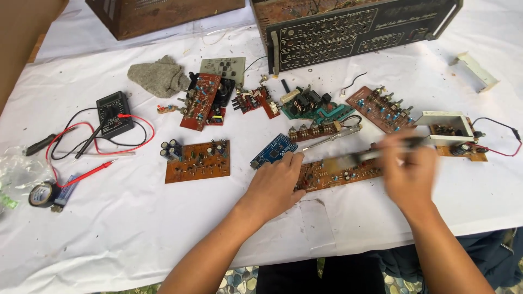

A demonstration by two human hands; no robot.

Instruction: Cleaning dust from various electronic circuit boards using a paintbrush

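Two hands work one long brown circuit board [340, 171]: left hand [275, 182] pressing it flat, fingers spread; right hand [408, 171], blurred, fingers gripping a slim tool [381, 152].

Both bare forearms reach up from the near edge, the left one slanting in from the lower left and the right one from the lower right. The left hand [275, 182] lies palm down with its fingers held together and pointing away from the body, flat and relaxed rather than clenched. The right hand [409, 171] is blurred, raised a little higher, its fingers curled inward as if pinching, though the smear hides the grip.
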